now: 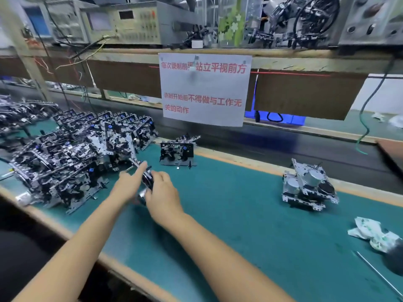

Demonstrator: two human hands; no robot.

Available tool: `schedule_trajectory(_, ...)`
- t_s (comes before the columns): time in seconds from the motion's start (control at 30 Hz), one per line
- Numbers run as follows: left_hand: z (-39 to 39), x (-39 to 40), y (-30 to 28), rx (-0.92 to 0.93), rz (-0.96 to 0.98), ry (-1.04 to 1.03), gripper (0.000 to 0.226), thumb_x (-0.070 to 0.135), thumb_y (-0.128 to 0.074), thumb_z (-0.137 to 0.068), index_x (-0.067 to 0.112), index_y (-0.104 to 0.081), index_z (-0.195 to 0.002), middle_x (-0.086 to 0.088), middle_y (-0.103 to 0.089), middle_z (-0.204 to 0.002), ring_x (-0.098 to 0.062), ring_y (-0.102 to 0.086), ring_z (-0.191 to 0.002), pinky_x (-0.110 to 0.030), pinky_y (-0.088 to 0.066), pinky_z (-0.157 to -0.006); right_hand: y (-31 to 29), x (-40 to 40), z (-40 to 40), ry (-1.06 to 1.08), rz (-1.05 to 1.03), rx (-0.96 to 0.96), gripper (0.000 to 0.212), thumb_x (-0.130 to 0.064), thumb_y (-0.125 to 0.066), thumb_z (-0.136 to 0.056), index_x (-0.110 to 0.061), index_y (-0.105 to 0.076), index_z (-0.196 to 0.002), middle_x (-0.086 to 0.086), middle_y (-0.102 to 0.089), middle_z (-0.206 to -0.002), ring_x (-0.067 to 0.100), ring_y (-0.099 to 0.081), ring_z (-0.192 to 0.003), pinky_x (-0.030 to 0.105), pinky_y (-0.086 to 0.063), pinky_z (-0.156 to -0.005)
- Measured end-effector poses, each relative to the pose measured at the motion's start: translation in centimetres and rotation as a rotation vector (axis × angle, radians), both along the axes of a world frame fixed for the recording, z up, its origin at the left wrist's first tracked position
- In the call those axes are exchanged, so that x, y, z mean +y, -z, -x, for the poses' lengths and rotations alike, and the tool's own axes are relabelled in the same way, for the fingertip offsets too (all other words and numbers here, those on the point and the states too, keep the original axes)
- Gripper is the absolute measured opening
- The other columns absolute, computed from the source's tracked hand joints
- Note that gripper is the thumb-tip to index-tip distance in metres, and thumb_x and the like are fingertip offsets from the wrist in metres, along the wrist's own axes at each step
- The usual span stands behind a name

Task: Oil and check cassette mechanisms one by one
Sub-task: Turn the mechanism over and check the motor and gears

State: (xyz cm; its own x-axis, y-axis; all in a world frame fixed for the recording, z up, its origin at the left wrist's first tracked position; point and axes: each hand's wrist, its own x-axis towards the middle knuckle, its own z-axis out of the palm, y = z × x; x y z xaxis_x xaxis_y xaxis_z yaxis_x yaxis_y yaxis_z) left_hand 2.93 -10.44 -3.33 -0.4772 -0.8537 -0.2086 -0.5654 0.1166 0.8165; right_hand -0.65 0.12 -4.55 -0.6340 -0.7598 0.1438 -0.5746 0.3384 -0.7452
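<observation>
- Green mat [239, 225] is carrying my work.
- Both hands are gripping one cassette mechanism [146, 178] beside the pile [72, 153]: left hand [128, 184], forefinger pointing; right hand [162, 192], fingers curling.

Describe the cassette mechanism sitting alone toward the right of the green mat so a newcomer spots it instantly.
Start at the white paper sign with red lettering hanging from the shelf, then drop to the green bench mat and look right. The lone metal cassette mechanism stands there, apart from the left-hand pile, showing two round silver motor cans.
</observation>
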Motion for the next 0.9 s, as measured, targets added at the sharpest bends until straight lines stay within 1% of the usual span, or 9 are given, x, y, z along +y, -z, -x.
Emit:
schedule_trajectory(0.2,1.5,0.2,0.4,0.052,0.056,0.073,0.055,0.048,-0.045,-0.094,-0.004,-0.062,-0.092,-0.026,-0.065,-0.105,-0.040,-0.064,-0.098,-0.050,-0.052,-0.089,0.3,-0.3,0.7,0.042,0.056,-0.170,0.055,-0.005,-0.041,-0.094,-0.008,-0.027,-0.147,0.010,-0.014,-0.157,0.028,-0.024,-0.140,0.031,-0.020,-0.110)
schedule_trajectory(0.27,1.6,0.8,0.2,0.036,0.095,0.085,0.050,0.048,-0.042,-0.095,0.004,-0.063,-0.084,-0.025,-0.065,-0.103,-0.039,-0.062,-0.100,-0.048,-0.051,-0.090,-0.3,0.1,1.3,0.067,0.090,-0.277,0.055,-0.001,-0.044,-0.089,-0.008,-0.037,-0.143,0.014,-0.031,-0.151,0.029,-0.031,-0.137,0.031,-0.024,-0.109)
schedule_trajectory(0.37,1.8,2.0,-0.1,0.013,0.175,0.144,0.048,0.051,-0.040,-0.096,0.010,-0.063,-0.105,-0.018,-0.065,-0.105,-0.035,-0.060,-0.104,-0.047,-0.051,-0.091,-1.3,1.6,1.3,0.042,0.183,-0.359,0.057,0.003,-0.044,-0.083,-0.015,-0.048,-0.137,0.010,-0.058,-0.130,0.026,-0.050,-0.122,0.033,-0.039,-0.103)
schedule_trajectory(0.53,2.6,6.7,-0.2,0.117,0.190,0.343,0.033,0.035,-0.042,-0.099,0.008,-0.060,-0.104,-0.019,-0.065,-0.103,-0.039,-0.063,-0.095,-0.051,-0.051,-0.087,-2.9,7.4,1.2,0.159,0.465,-0.595,0.051,0.005,-0.041,-0.093,-0.007,-0.036,-0.142,0.009,-0.050,-0.137,0.013,-0.053,-0.119,0.028,-0.041,-0.104)
schedule_trajectory(0.63,3.0,11.9,-0.2,0.228,0.200,0.499,0.026,0.034,-0.037,-0.101,0.022,-0.059,-0.109,-0.008,-0.068,-0.099,-0.035,-0.063,-0.092,-0.042,-0.049,-0.090,-3.4,13.6,1.5,0.228,0.663,-0.799,0.042,0.004,-0.044,-0.094,-0.008,-0.044,-0.135,0.000,-0.061,-0.118,0.011,-0.064,-0.104,0.024,-0.048,-0.093)
schedule_trajectory(0.7,2.9,15.8,-0.3,0.219,0.396,0.596,0.036,0.041,-0.029,-0.100,0.038,-0.050,-0.128,0.008,-0.064,-0.079,-0.020,-0.058,-0.076,-0.028,-0.041,-0.075,-3.4,18.4,1.7,0.305,0.777,-0.916,0.035,0.001,-0.048,-0.093,-0.009,-0.051,-0.126,0.002,-0.069,-0.107,0.010,-0.067,-0.098,0.021,-0.051,-0.091)
schedule_trajectory(0.77,2.3,19.8,-0.5,0.184,0.655,0.729,0.052,0.053,-0.012,-0.092,0.047,-0.038,-0.137,0.013,-0.052,-0.062,-0.015,-0.052,-0.065,-0.029,-0.032,-0.062,-3.3,23.2,1.6,0.386,0.862,-1.047,0.028,-0.002,-0.053,-0.089,-0.002,-0.060,-0.116,0.012,-0.072,-0.104,0.017,-0.068,-0.099,0.025,-0.053,-0.089)
schedule_trajectory(0.83,2.2,23.1,-0.1,0.218,0.812,0.836,0.051,0.049,-0.012,-0.098,0.042,-0.041,-0.139,0.014,-0.061,-0.076,-0.015,-0.059,-0.078,-0.028,-0.043,-0.060,-3.2,27.5,1.1,0.440,0.921,-1.127,0.034,-0.010,-0.064,-0.072,0.004,-0.070,-0.102,0.020,-0.070,-0.102,0.025,-0.069,-0.097,0.031,-0.056,-0.082)
schedule_trajectory(0.9,2.4,25.5,0.8,0.348,0.906,0.970,0.039,0.031,-0.036,-0.098,0.027,-0.055,-0.132,0.008,-0.070,-0.103,-0.016,-0.066,-0.097,-0.027,-0.056,-0.060,-2.7,31.0,0.2,0.512,0.910,-1.133,0.041,-0.020,-0.068,-0.055,0.002,-0.075,-0.089,0.024,-0.070,-0.099,0.030,-0.069,-0.094,0.033,-0.058,-0.077)
